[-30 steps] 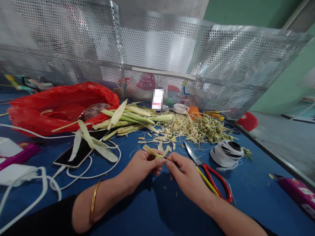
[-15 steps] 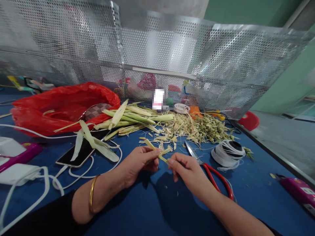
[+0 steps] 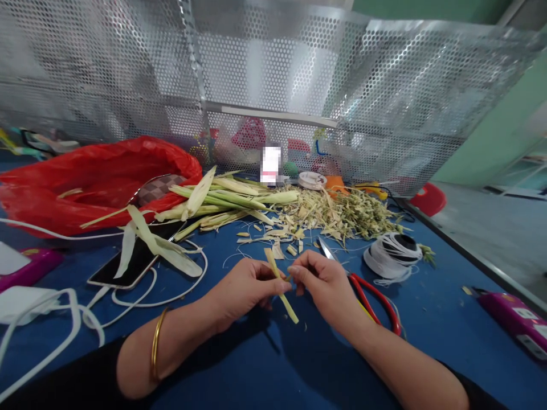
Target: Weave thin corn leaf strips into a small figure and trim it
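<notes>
A narrow pale-yellow strip of corn husk (image 3: 289, 307) is pinched between the thumb and fingers of my left hand (image 3: 243, 290). Its two ends stick out, one up and away, the other down toward me. Close by its right side, the fingers of my right hand (image 3: 327, 287) are pressed together at the tips; whatever they hold is too small to make out. Just right of that hand lies a pair of scissors (image 3: 387, 299) with red handles, blades pointing away. Beyond the hands are a pile of corn husks (image 3: 226, 199) and a heap of dried cuttings (image 3: 342, 213).
On the blue table (image 3: 239, 370), a spool of white cord (image 3: 393, 256) stands right of the scissors. At left are a red plastic bag (image 3: 98, 165), a phone (image 3: 137, 262) partly under husks, and white cables (image 3: 158, 307). A perforated metal screen (image 3: 265, 68) borders the back.
The husk strip has turned in my left hand, so its near end points more toward me. My right fingertips have moved from that end up to beside my left thumb.
</notes>
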The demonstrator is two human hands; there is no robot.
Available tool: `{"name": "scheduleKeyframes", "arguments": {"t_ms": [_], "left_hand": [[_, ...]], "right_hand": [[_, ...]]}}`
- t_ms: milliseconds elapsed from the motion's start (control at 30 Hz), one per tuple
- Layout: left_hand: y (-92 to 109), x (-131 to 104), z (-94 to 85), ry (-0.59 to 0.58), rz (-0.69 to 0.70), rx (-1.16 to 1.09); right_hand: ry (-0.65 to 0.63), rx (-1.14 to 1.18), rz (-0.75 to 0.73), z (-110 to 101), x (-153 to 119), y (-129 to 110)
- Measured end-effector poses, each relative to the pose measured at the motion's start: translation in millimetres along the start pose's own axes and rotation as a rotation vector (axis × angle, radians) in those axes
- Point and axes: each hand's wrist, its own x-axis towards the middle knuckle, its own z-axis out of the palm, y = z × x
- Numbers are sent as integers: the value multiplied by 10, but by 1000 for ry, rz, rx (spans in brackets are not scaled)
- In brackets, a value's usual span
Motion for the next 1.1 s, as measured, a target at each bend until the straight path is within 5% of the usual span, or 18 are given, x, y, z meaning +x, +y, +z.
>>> {"name": "scheduleKeyframes", "arguments": {"t_ms": [367,633,867,1100], "left_hand": [[-17,-33,67,-7,-45,-3],[-4,-55,124,-14,2,83],[-32,-62,121,-93,-17,157],[-29,-29,69,14,13,74]], "right_hand": [[-36,-193,-276,-54,54,7],[21,-47,-53,63,1,15],[112,-97,-50,91,-11,36],[9,175,67,-16,69,1]]}}
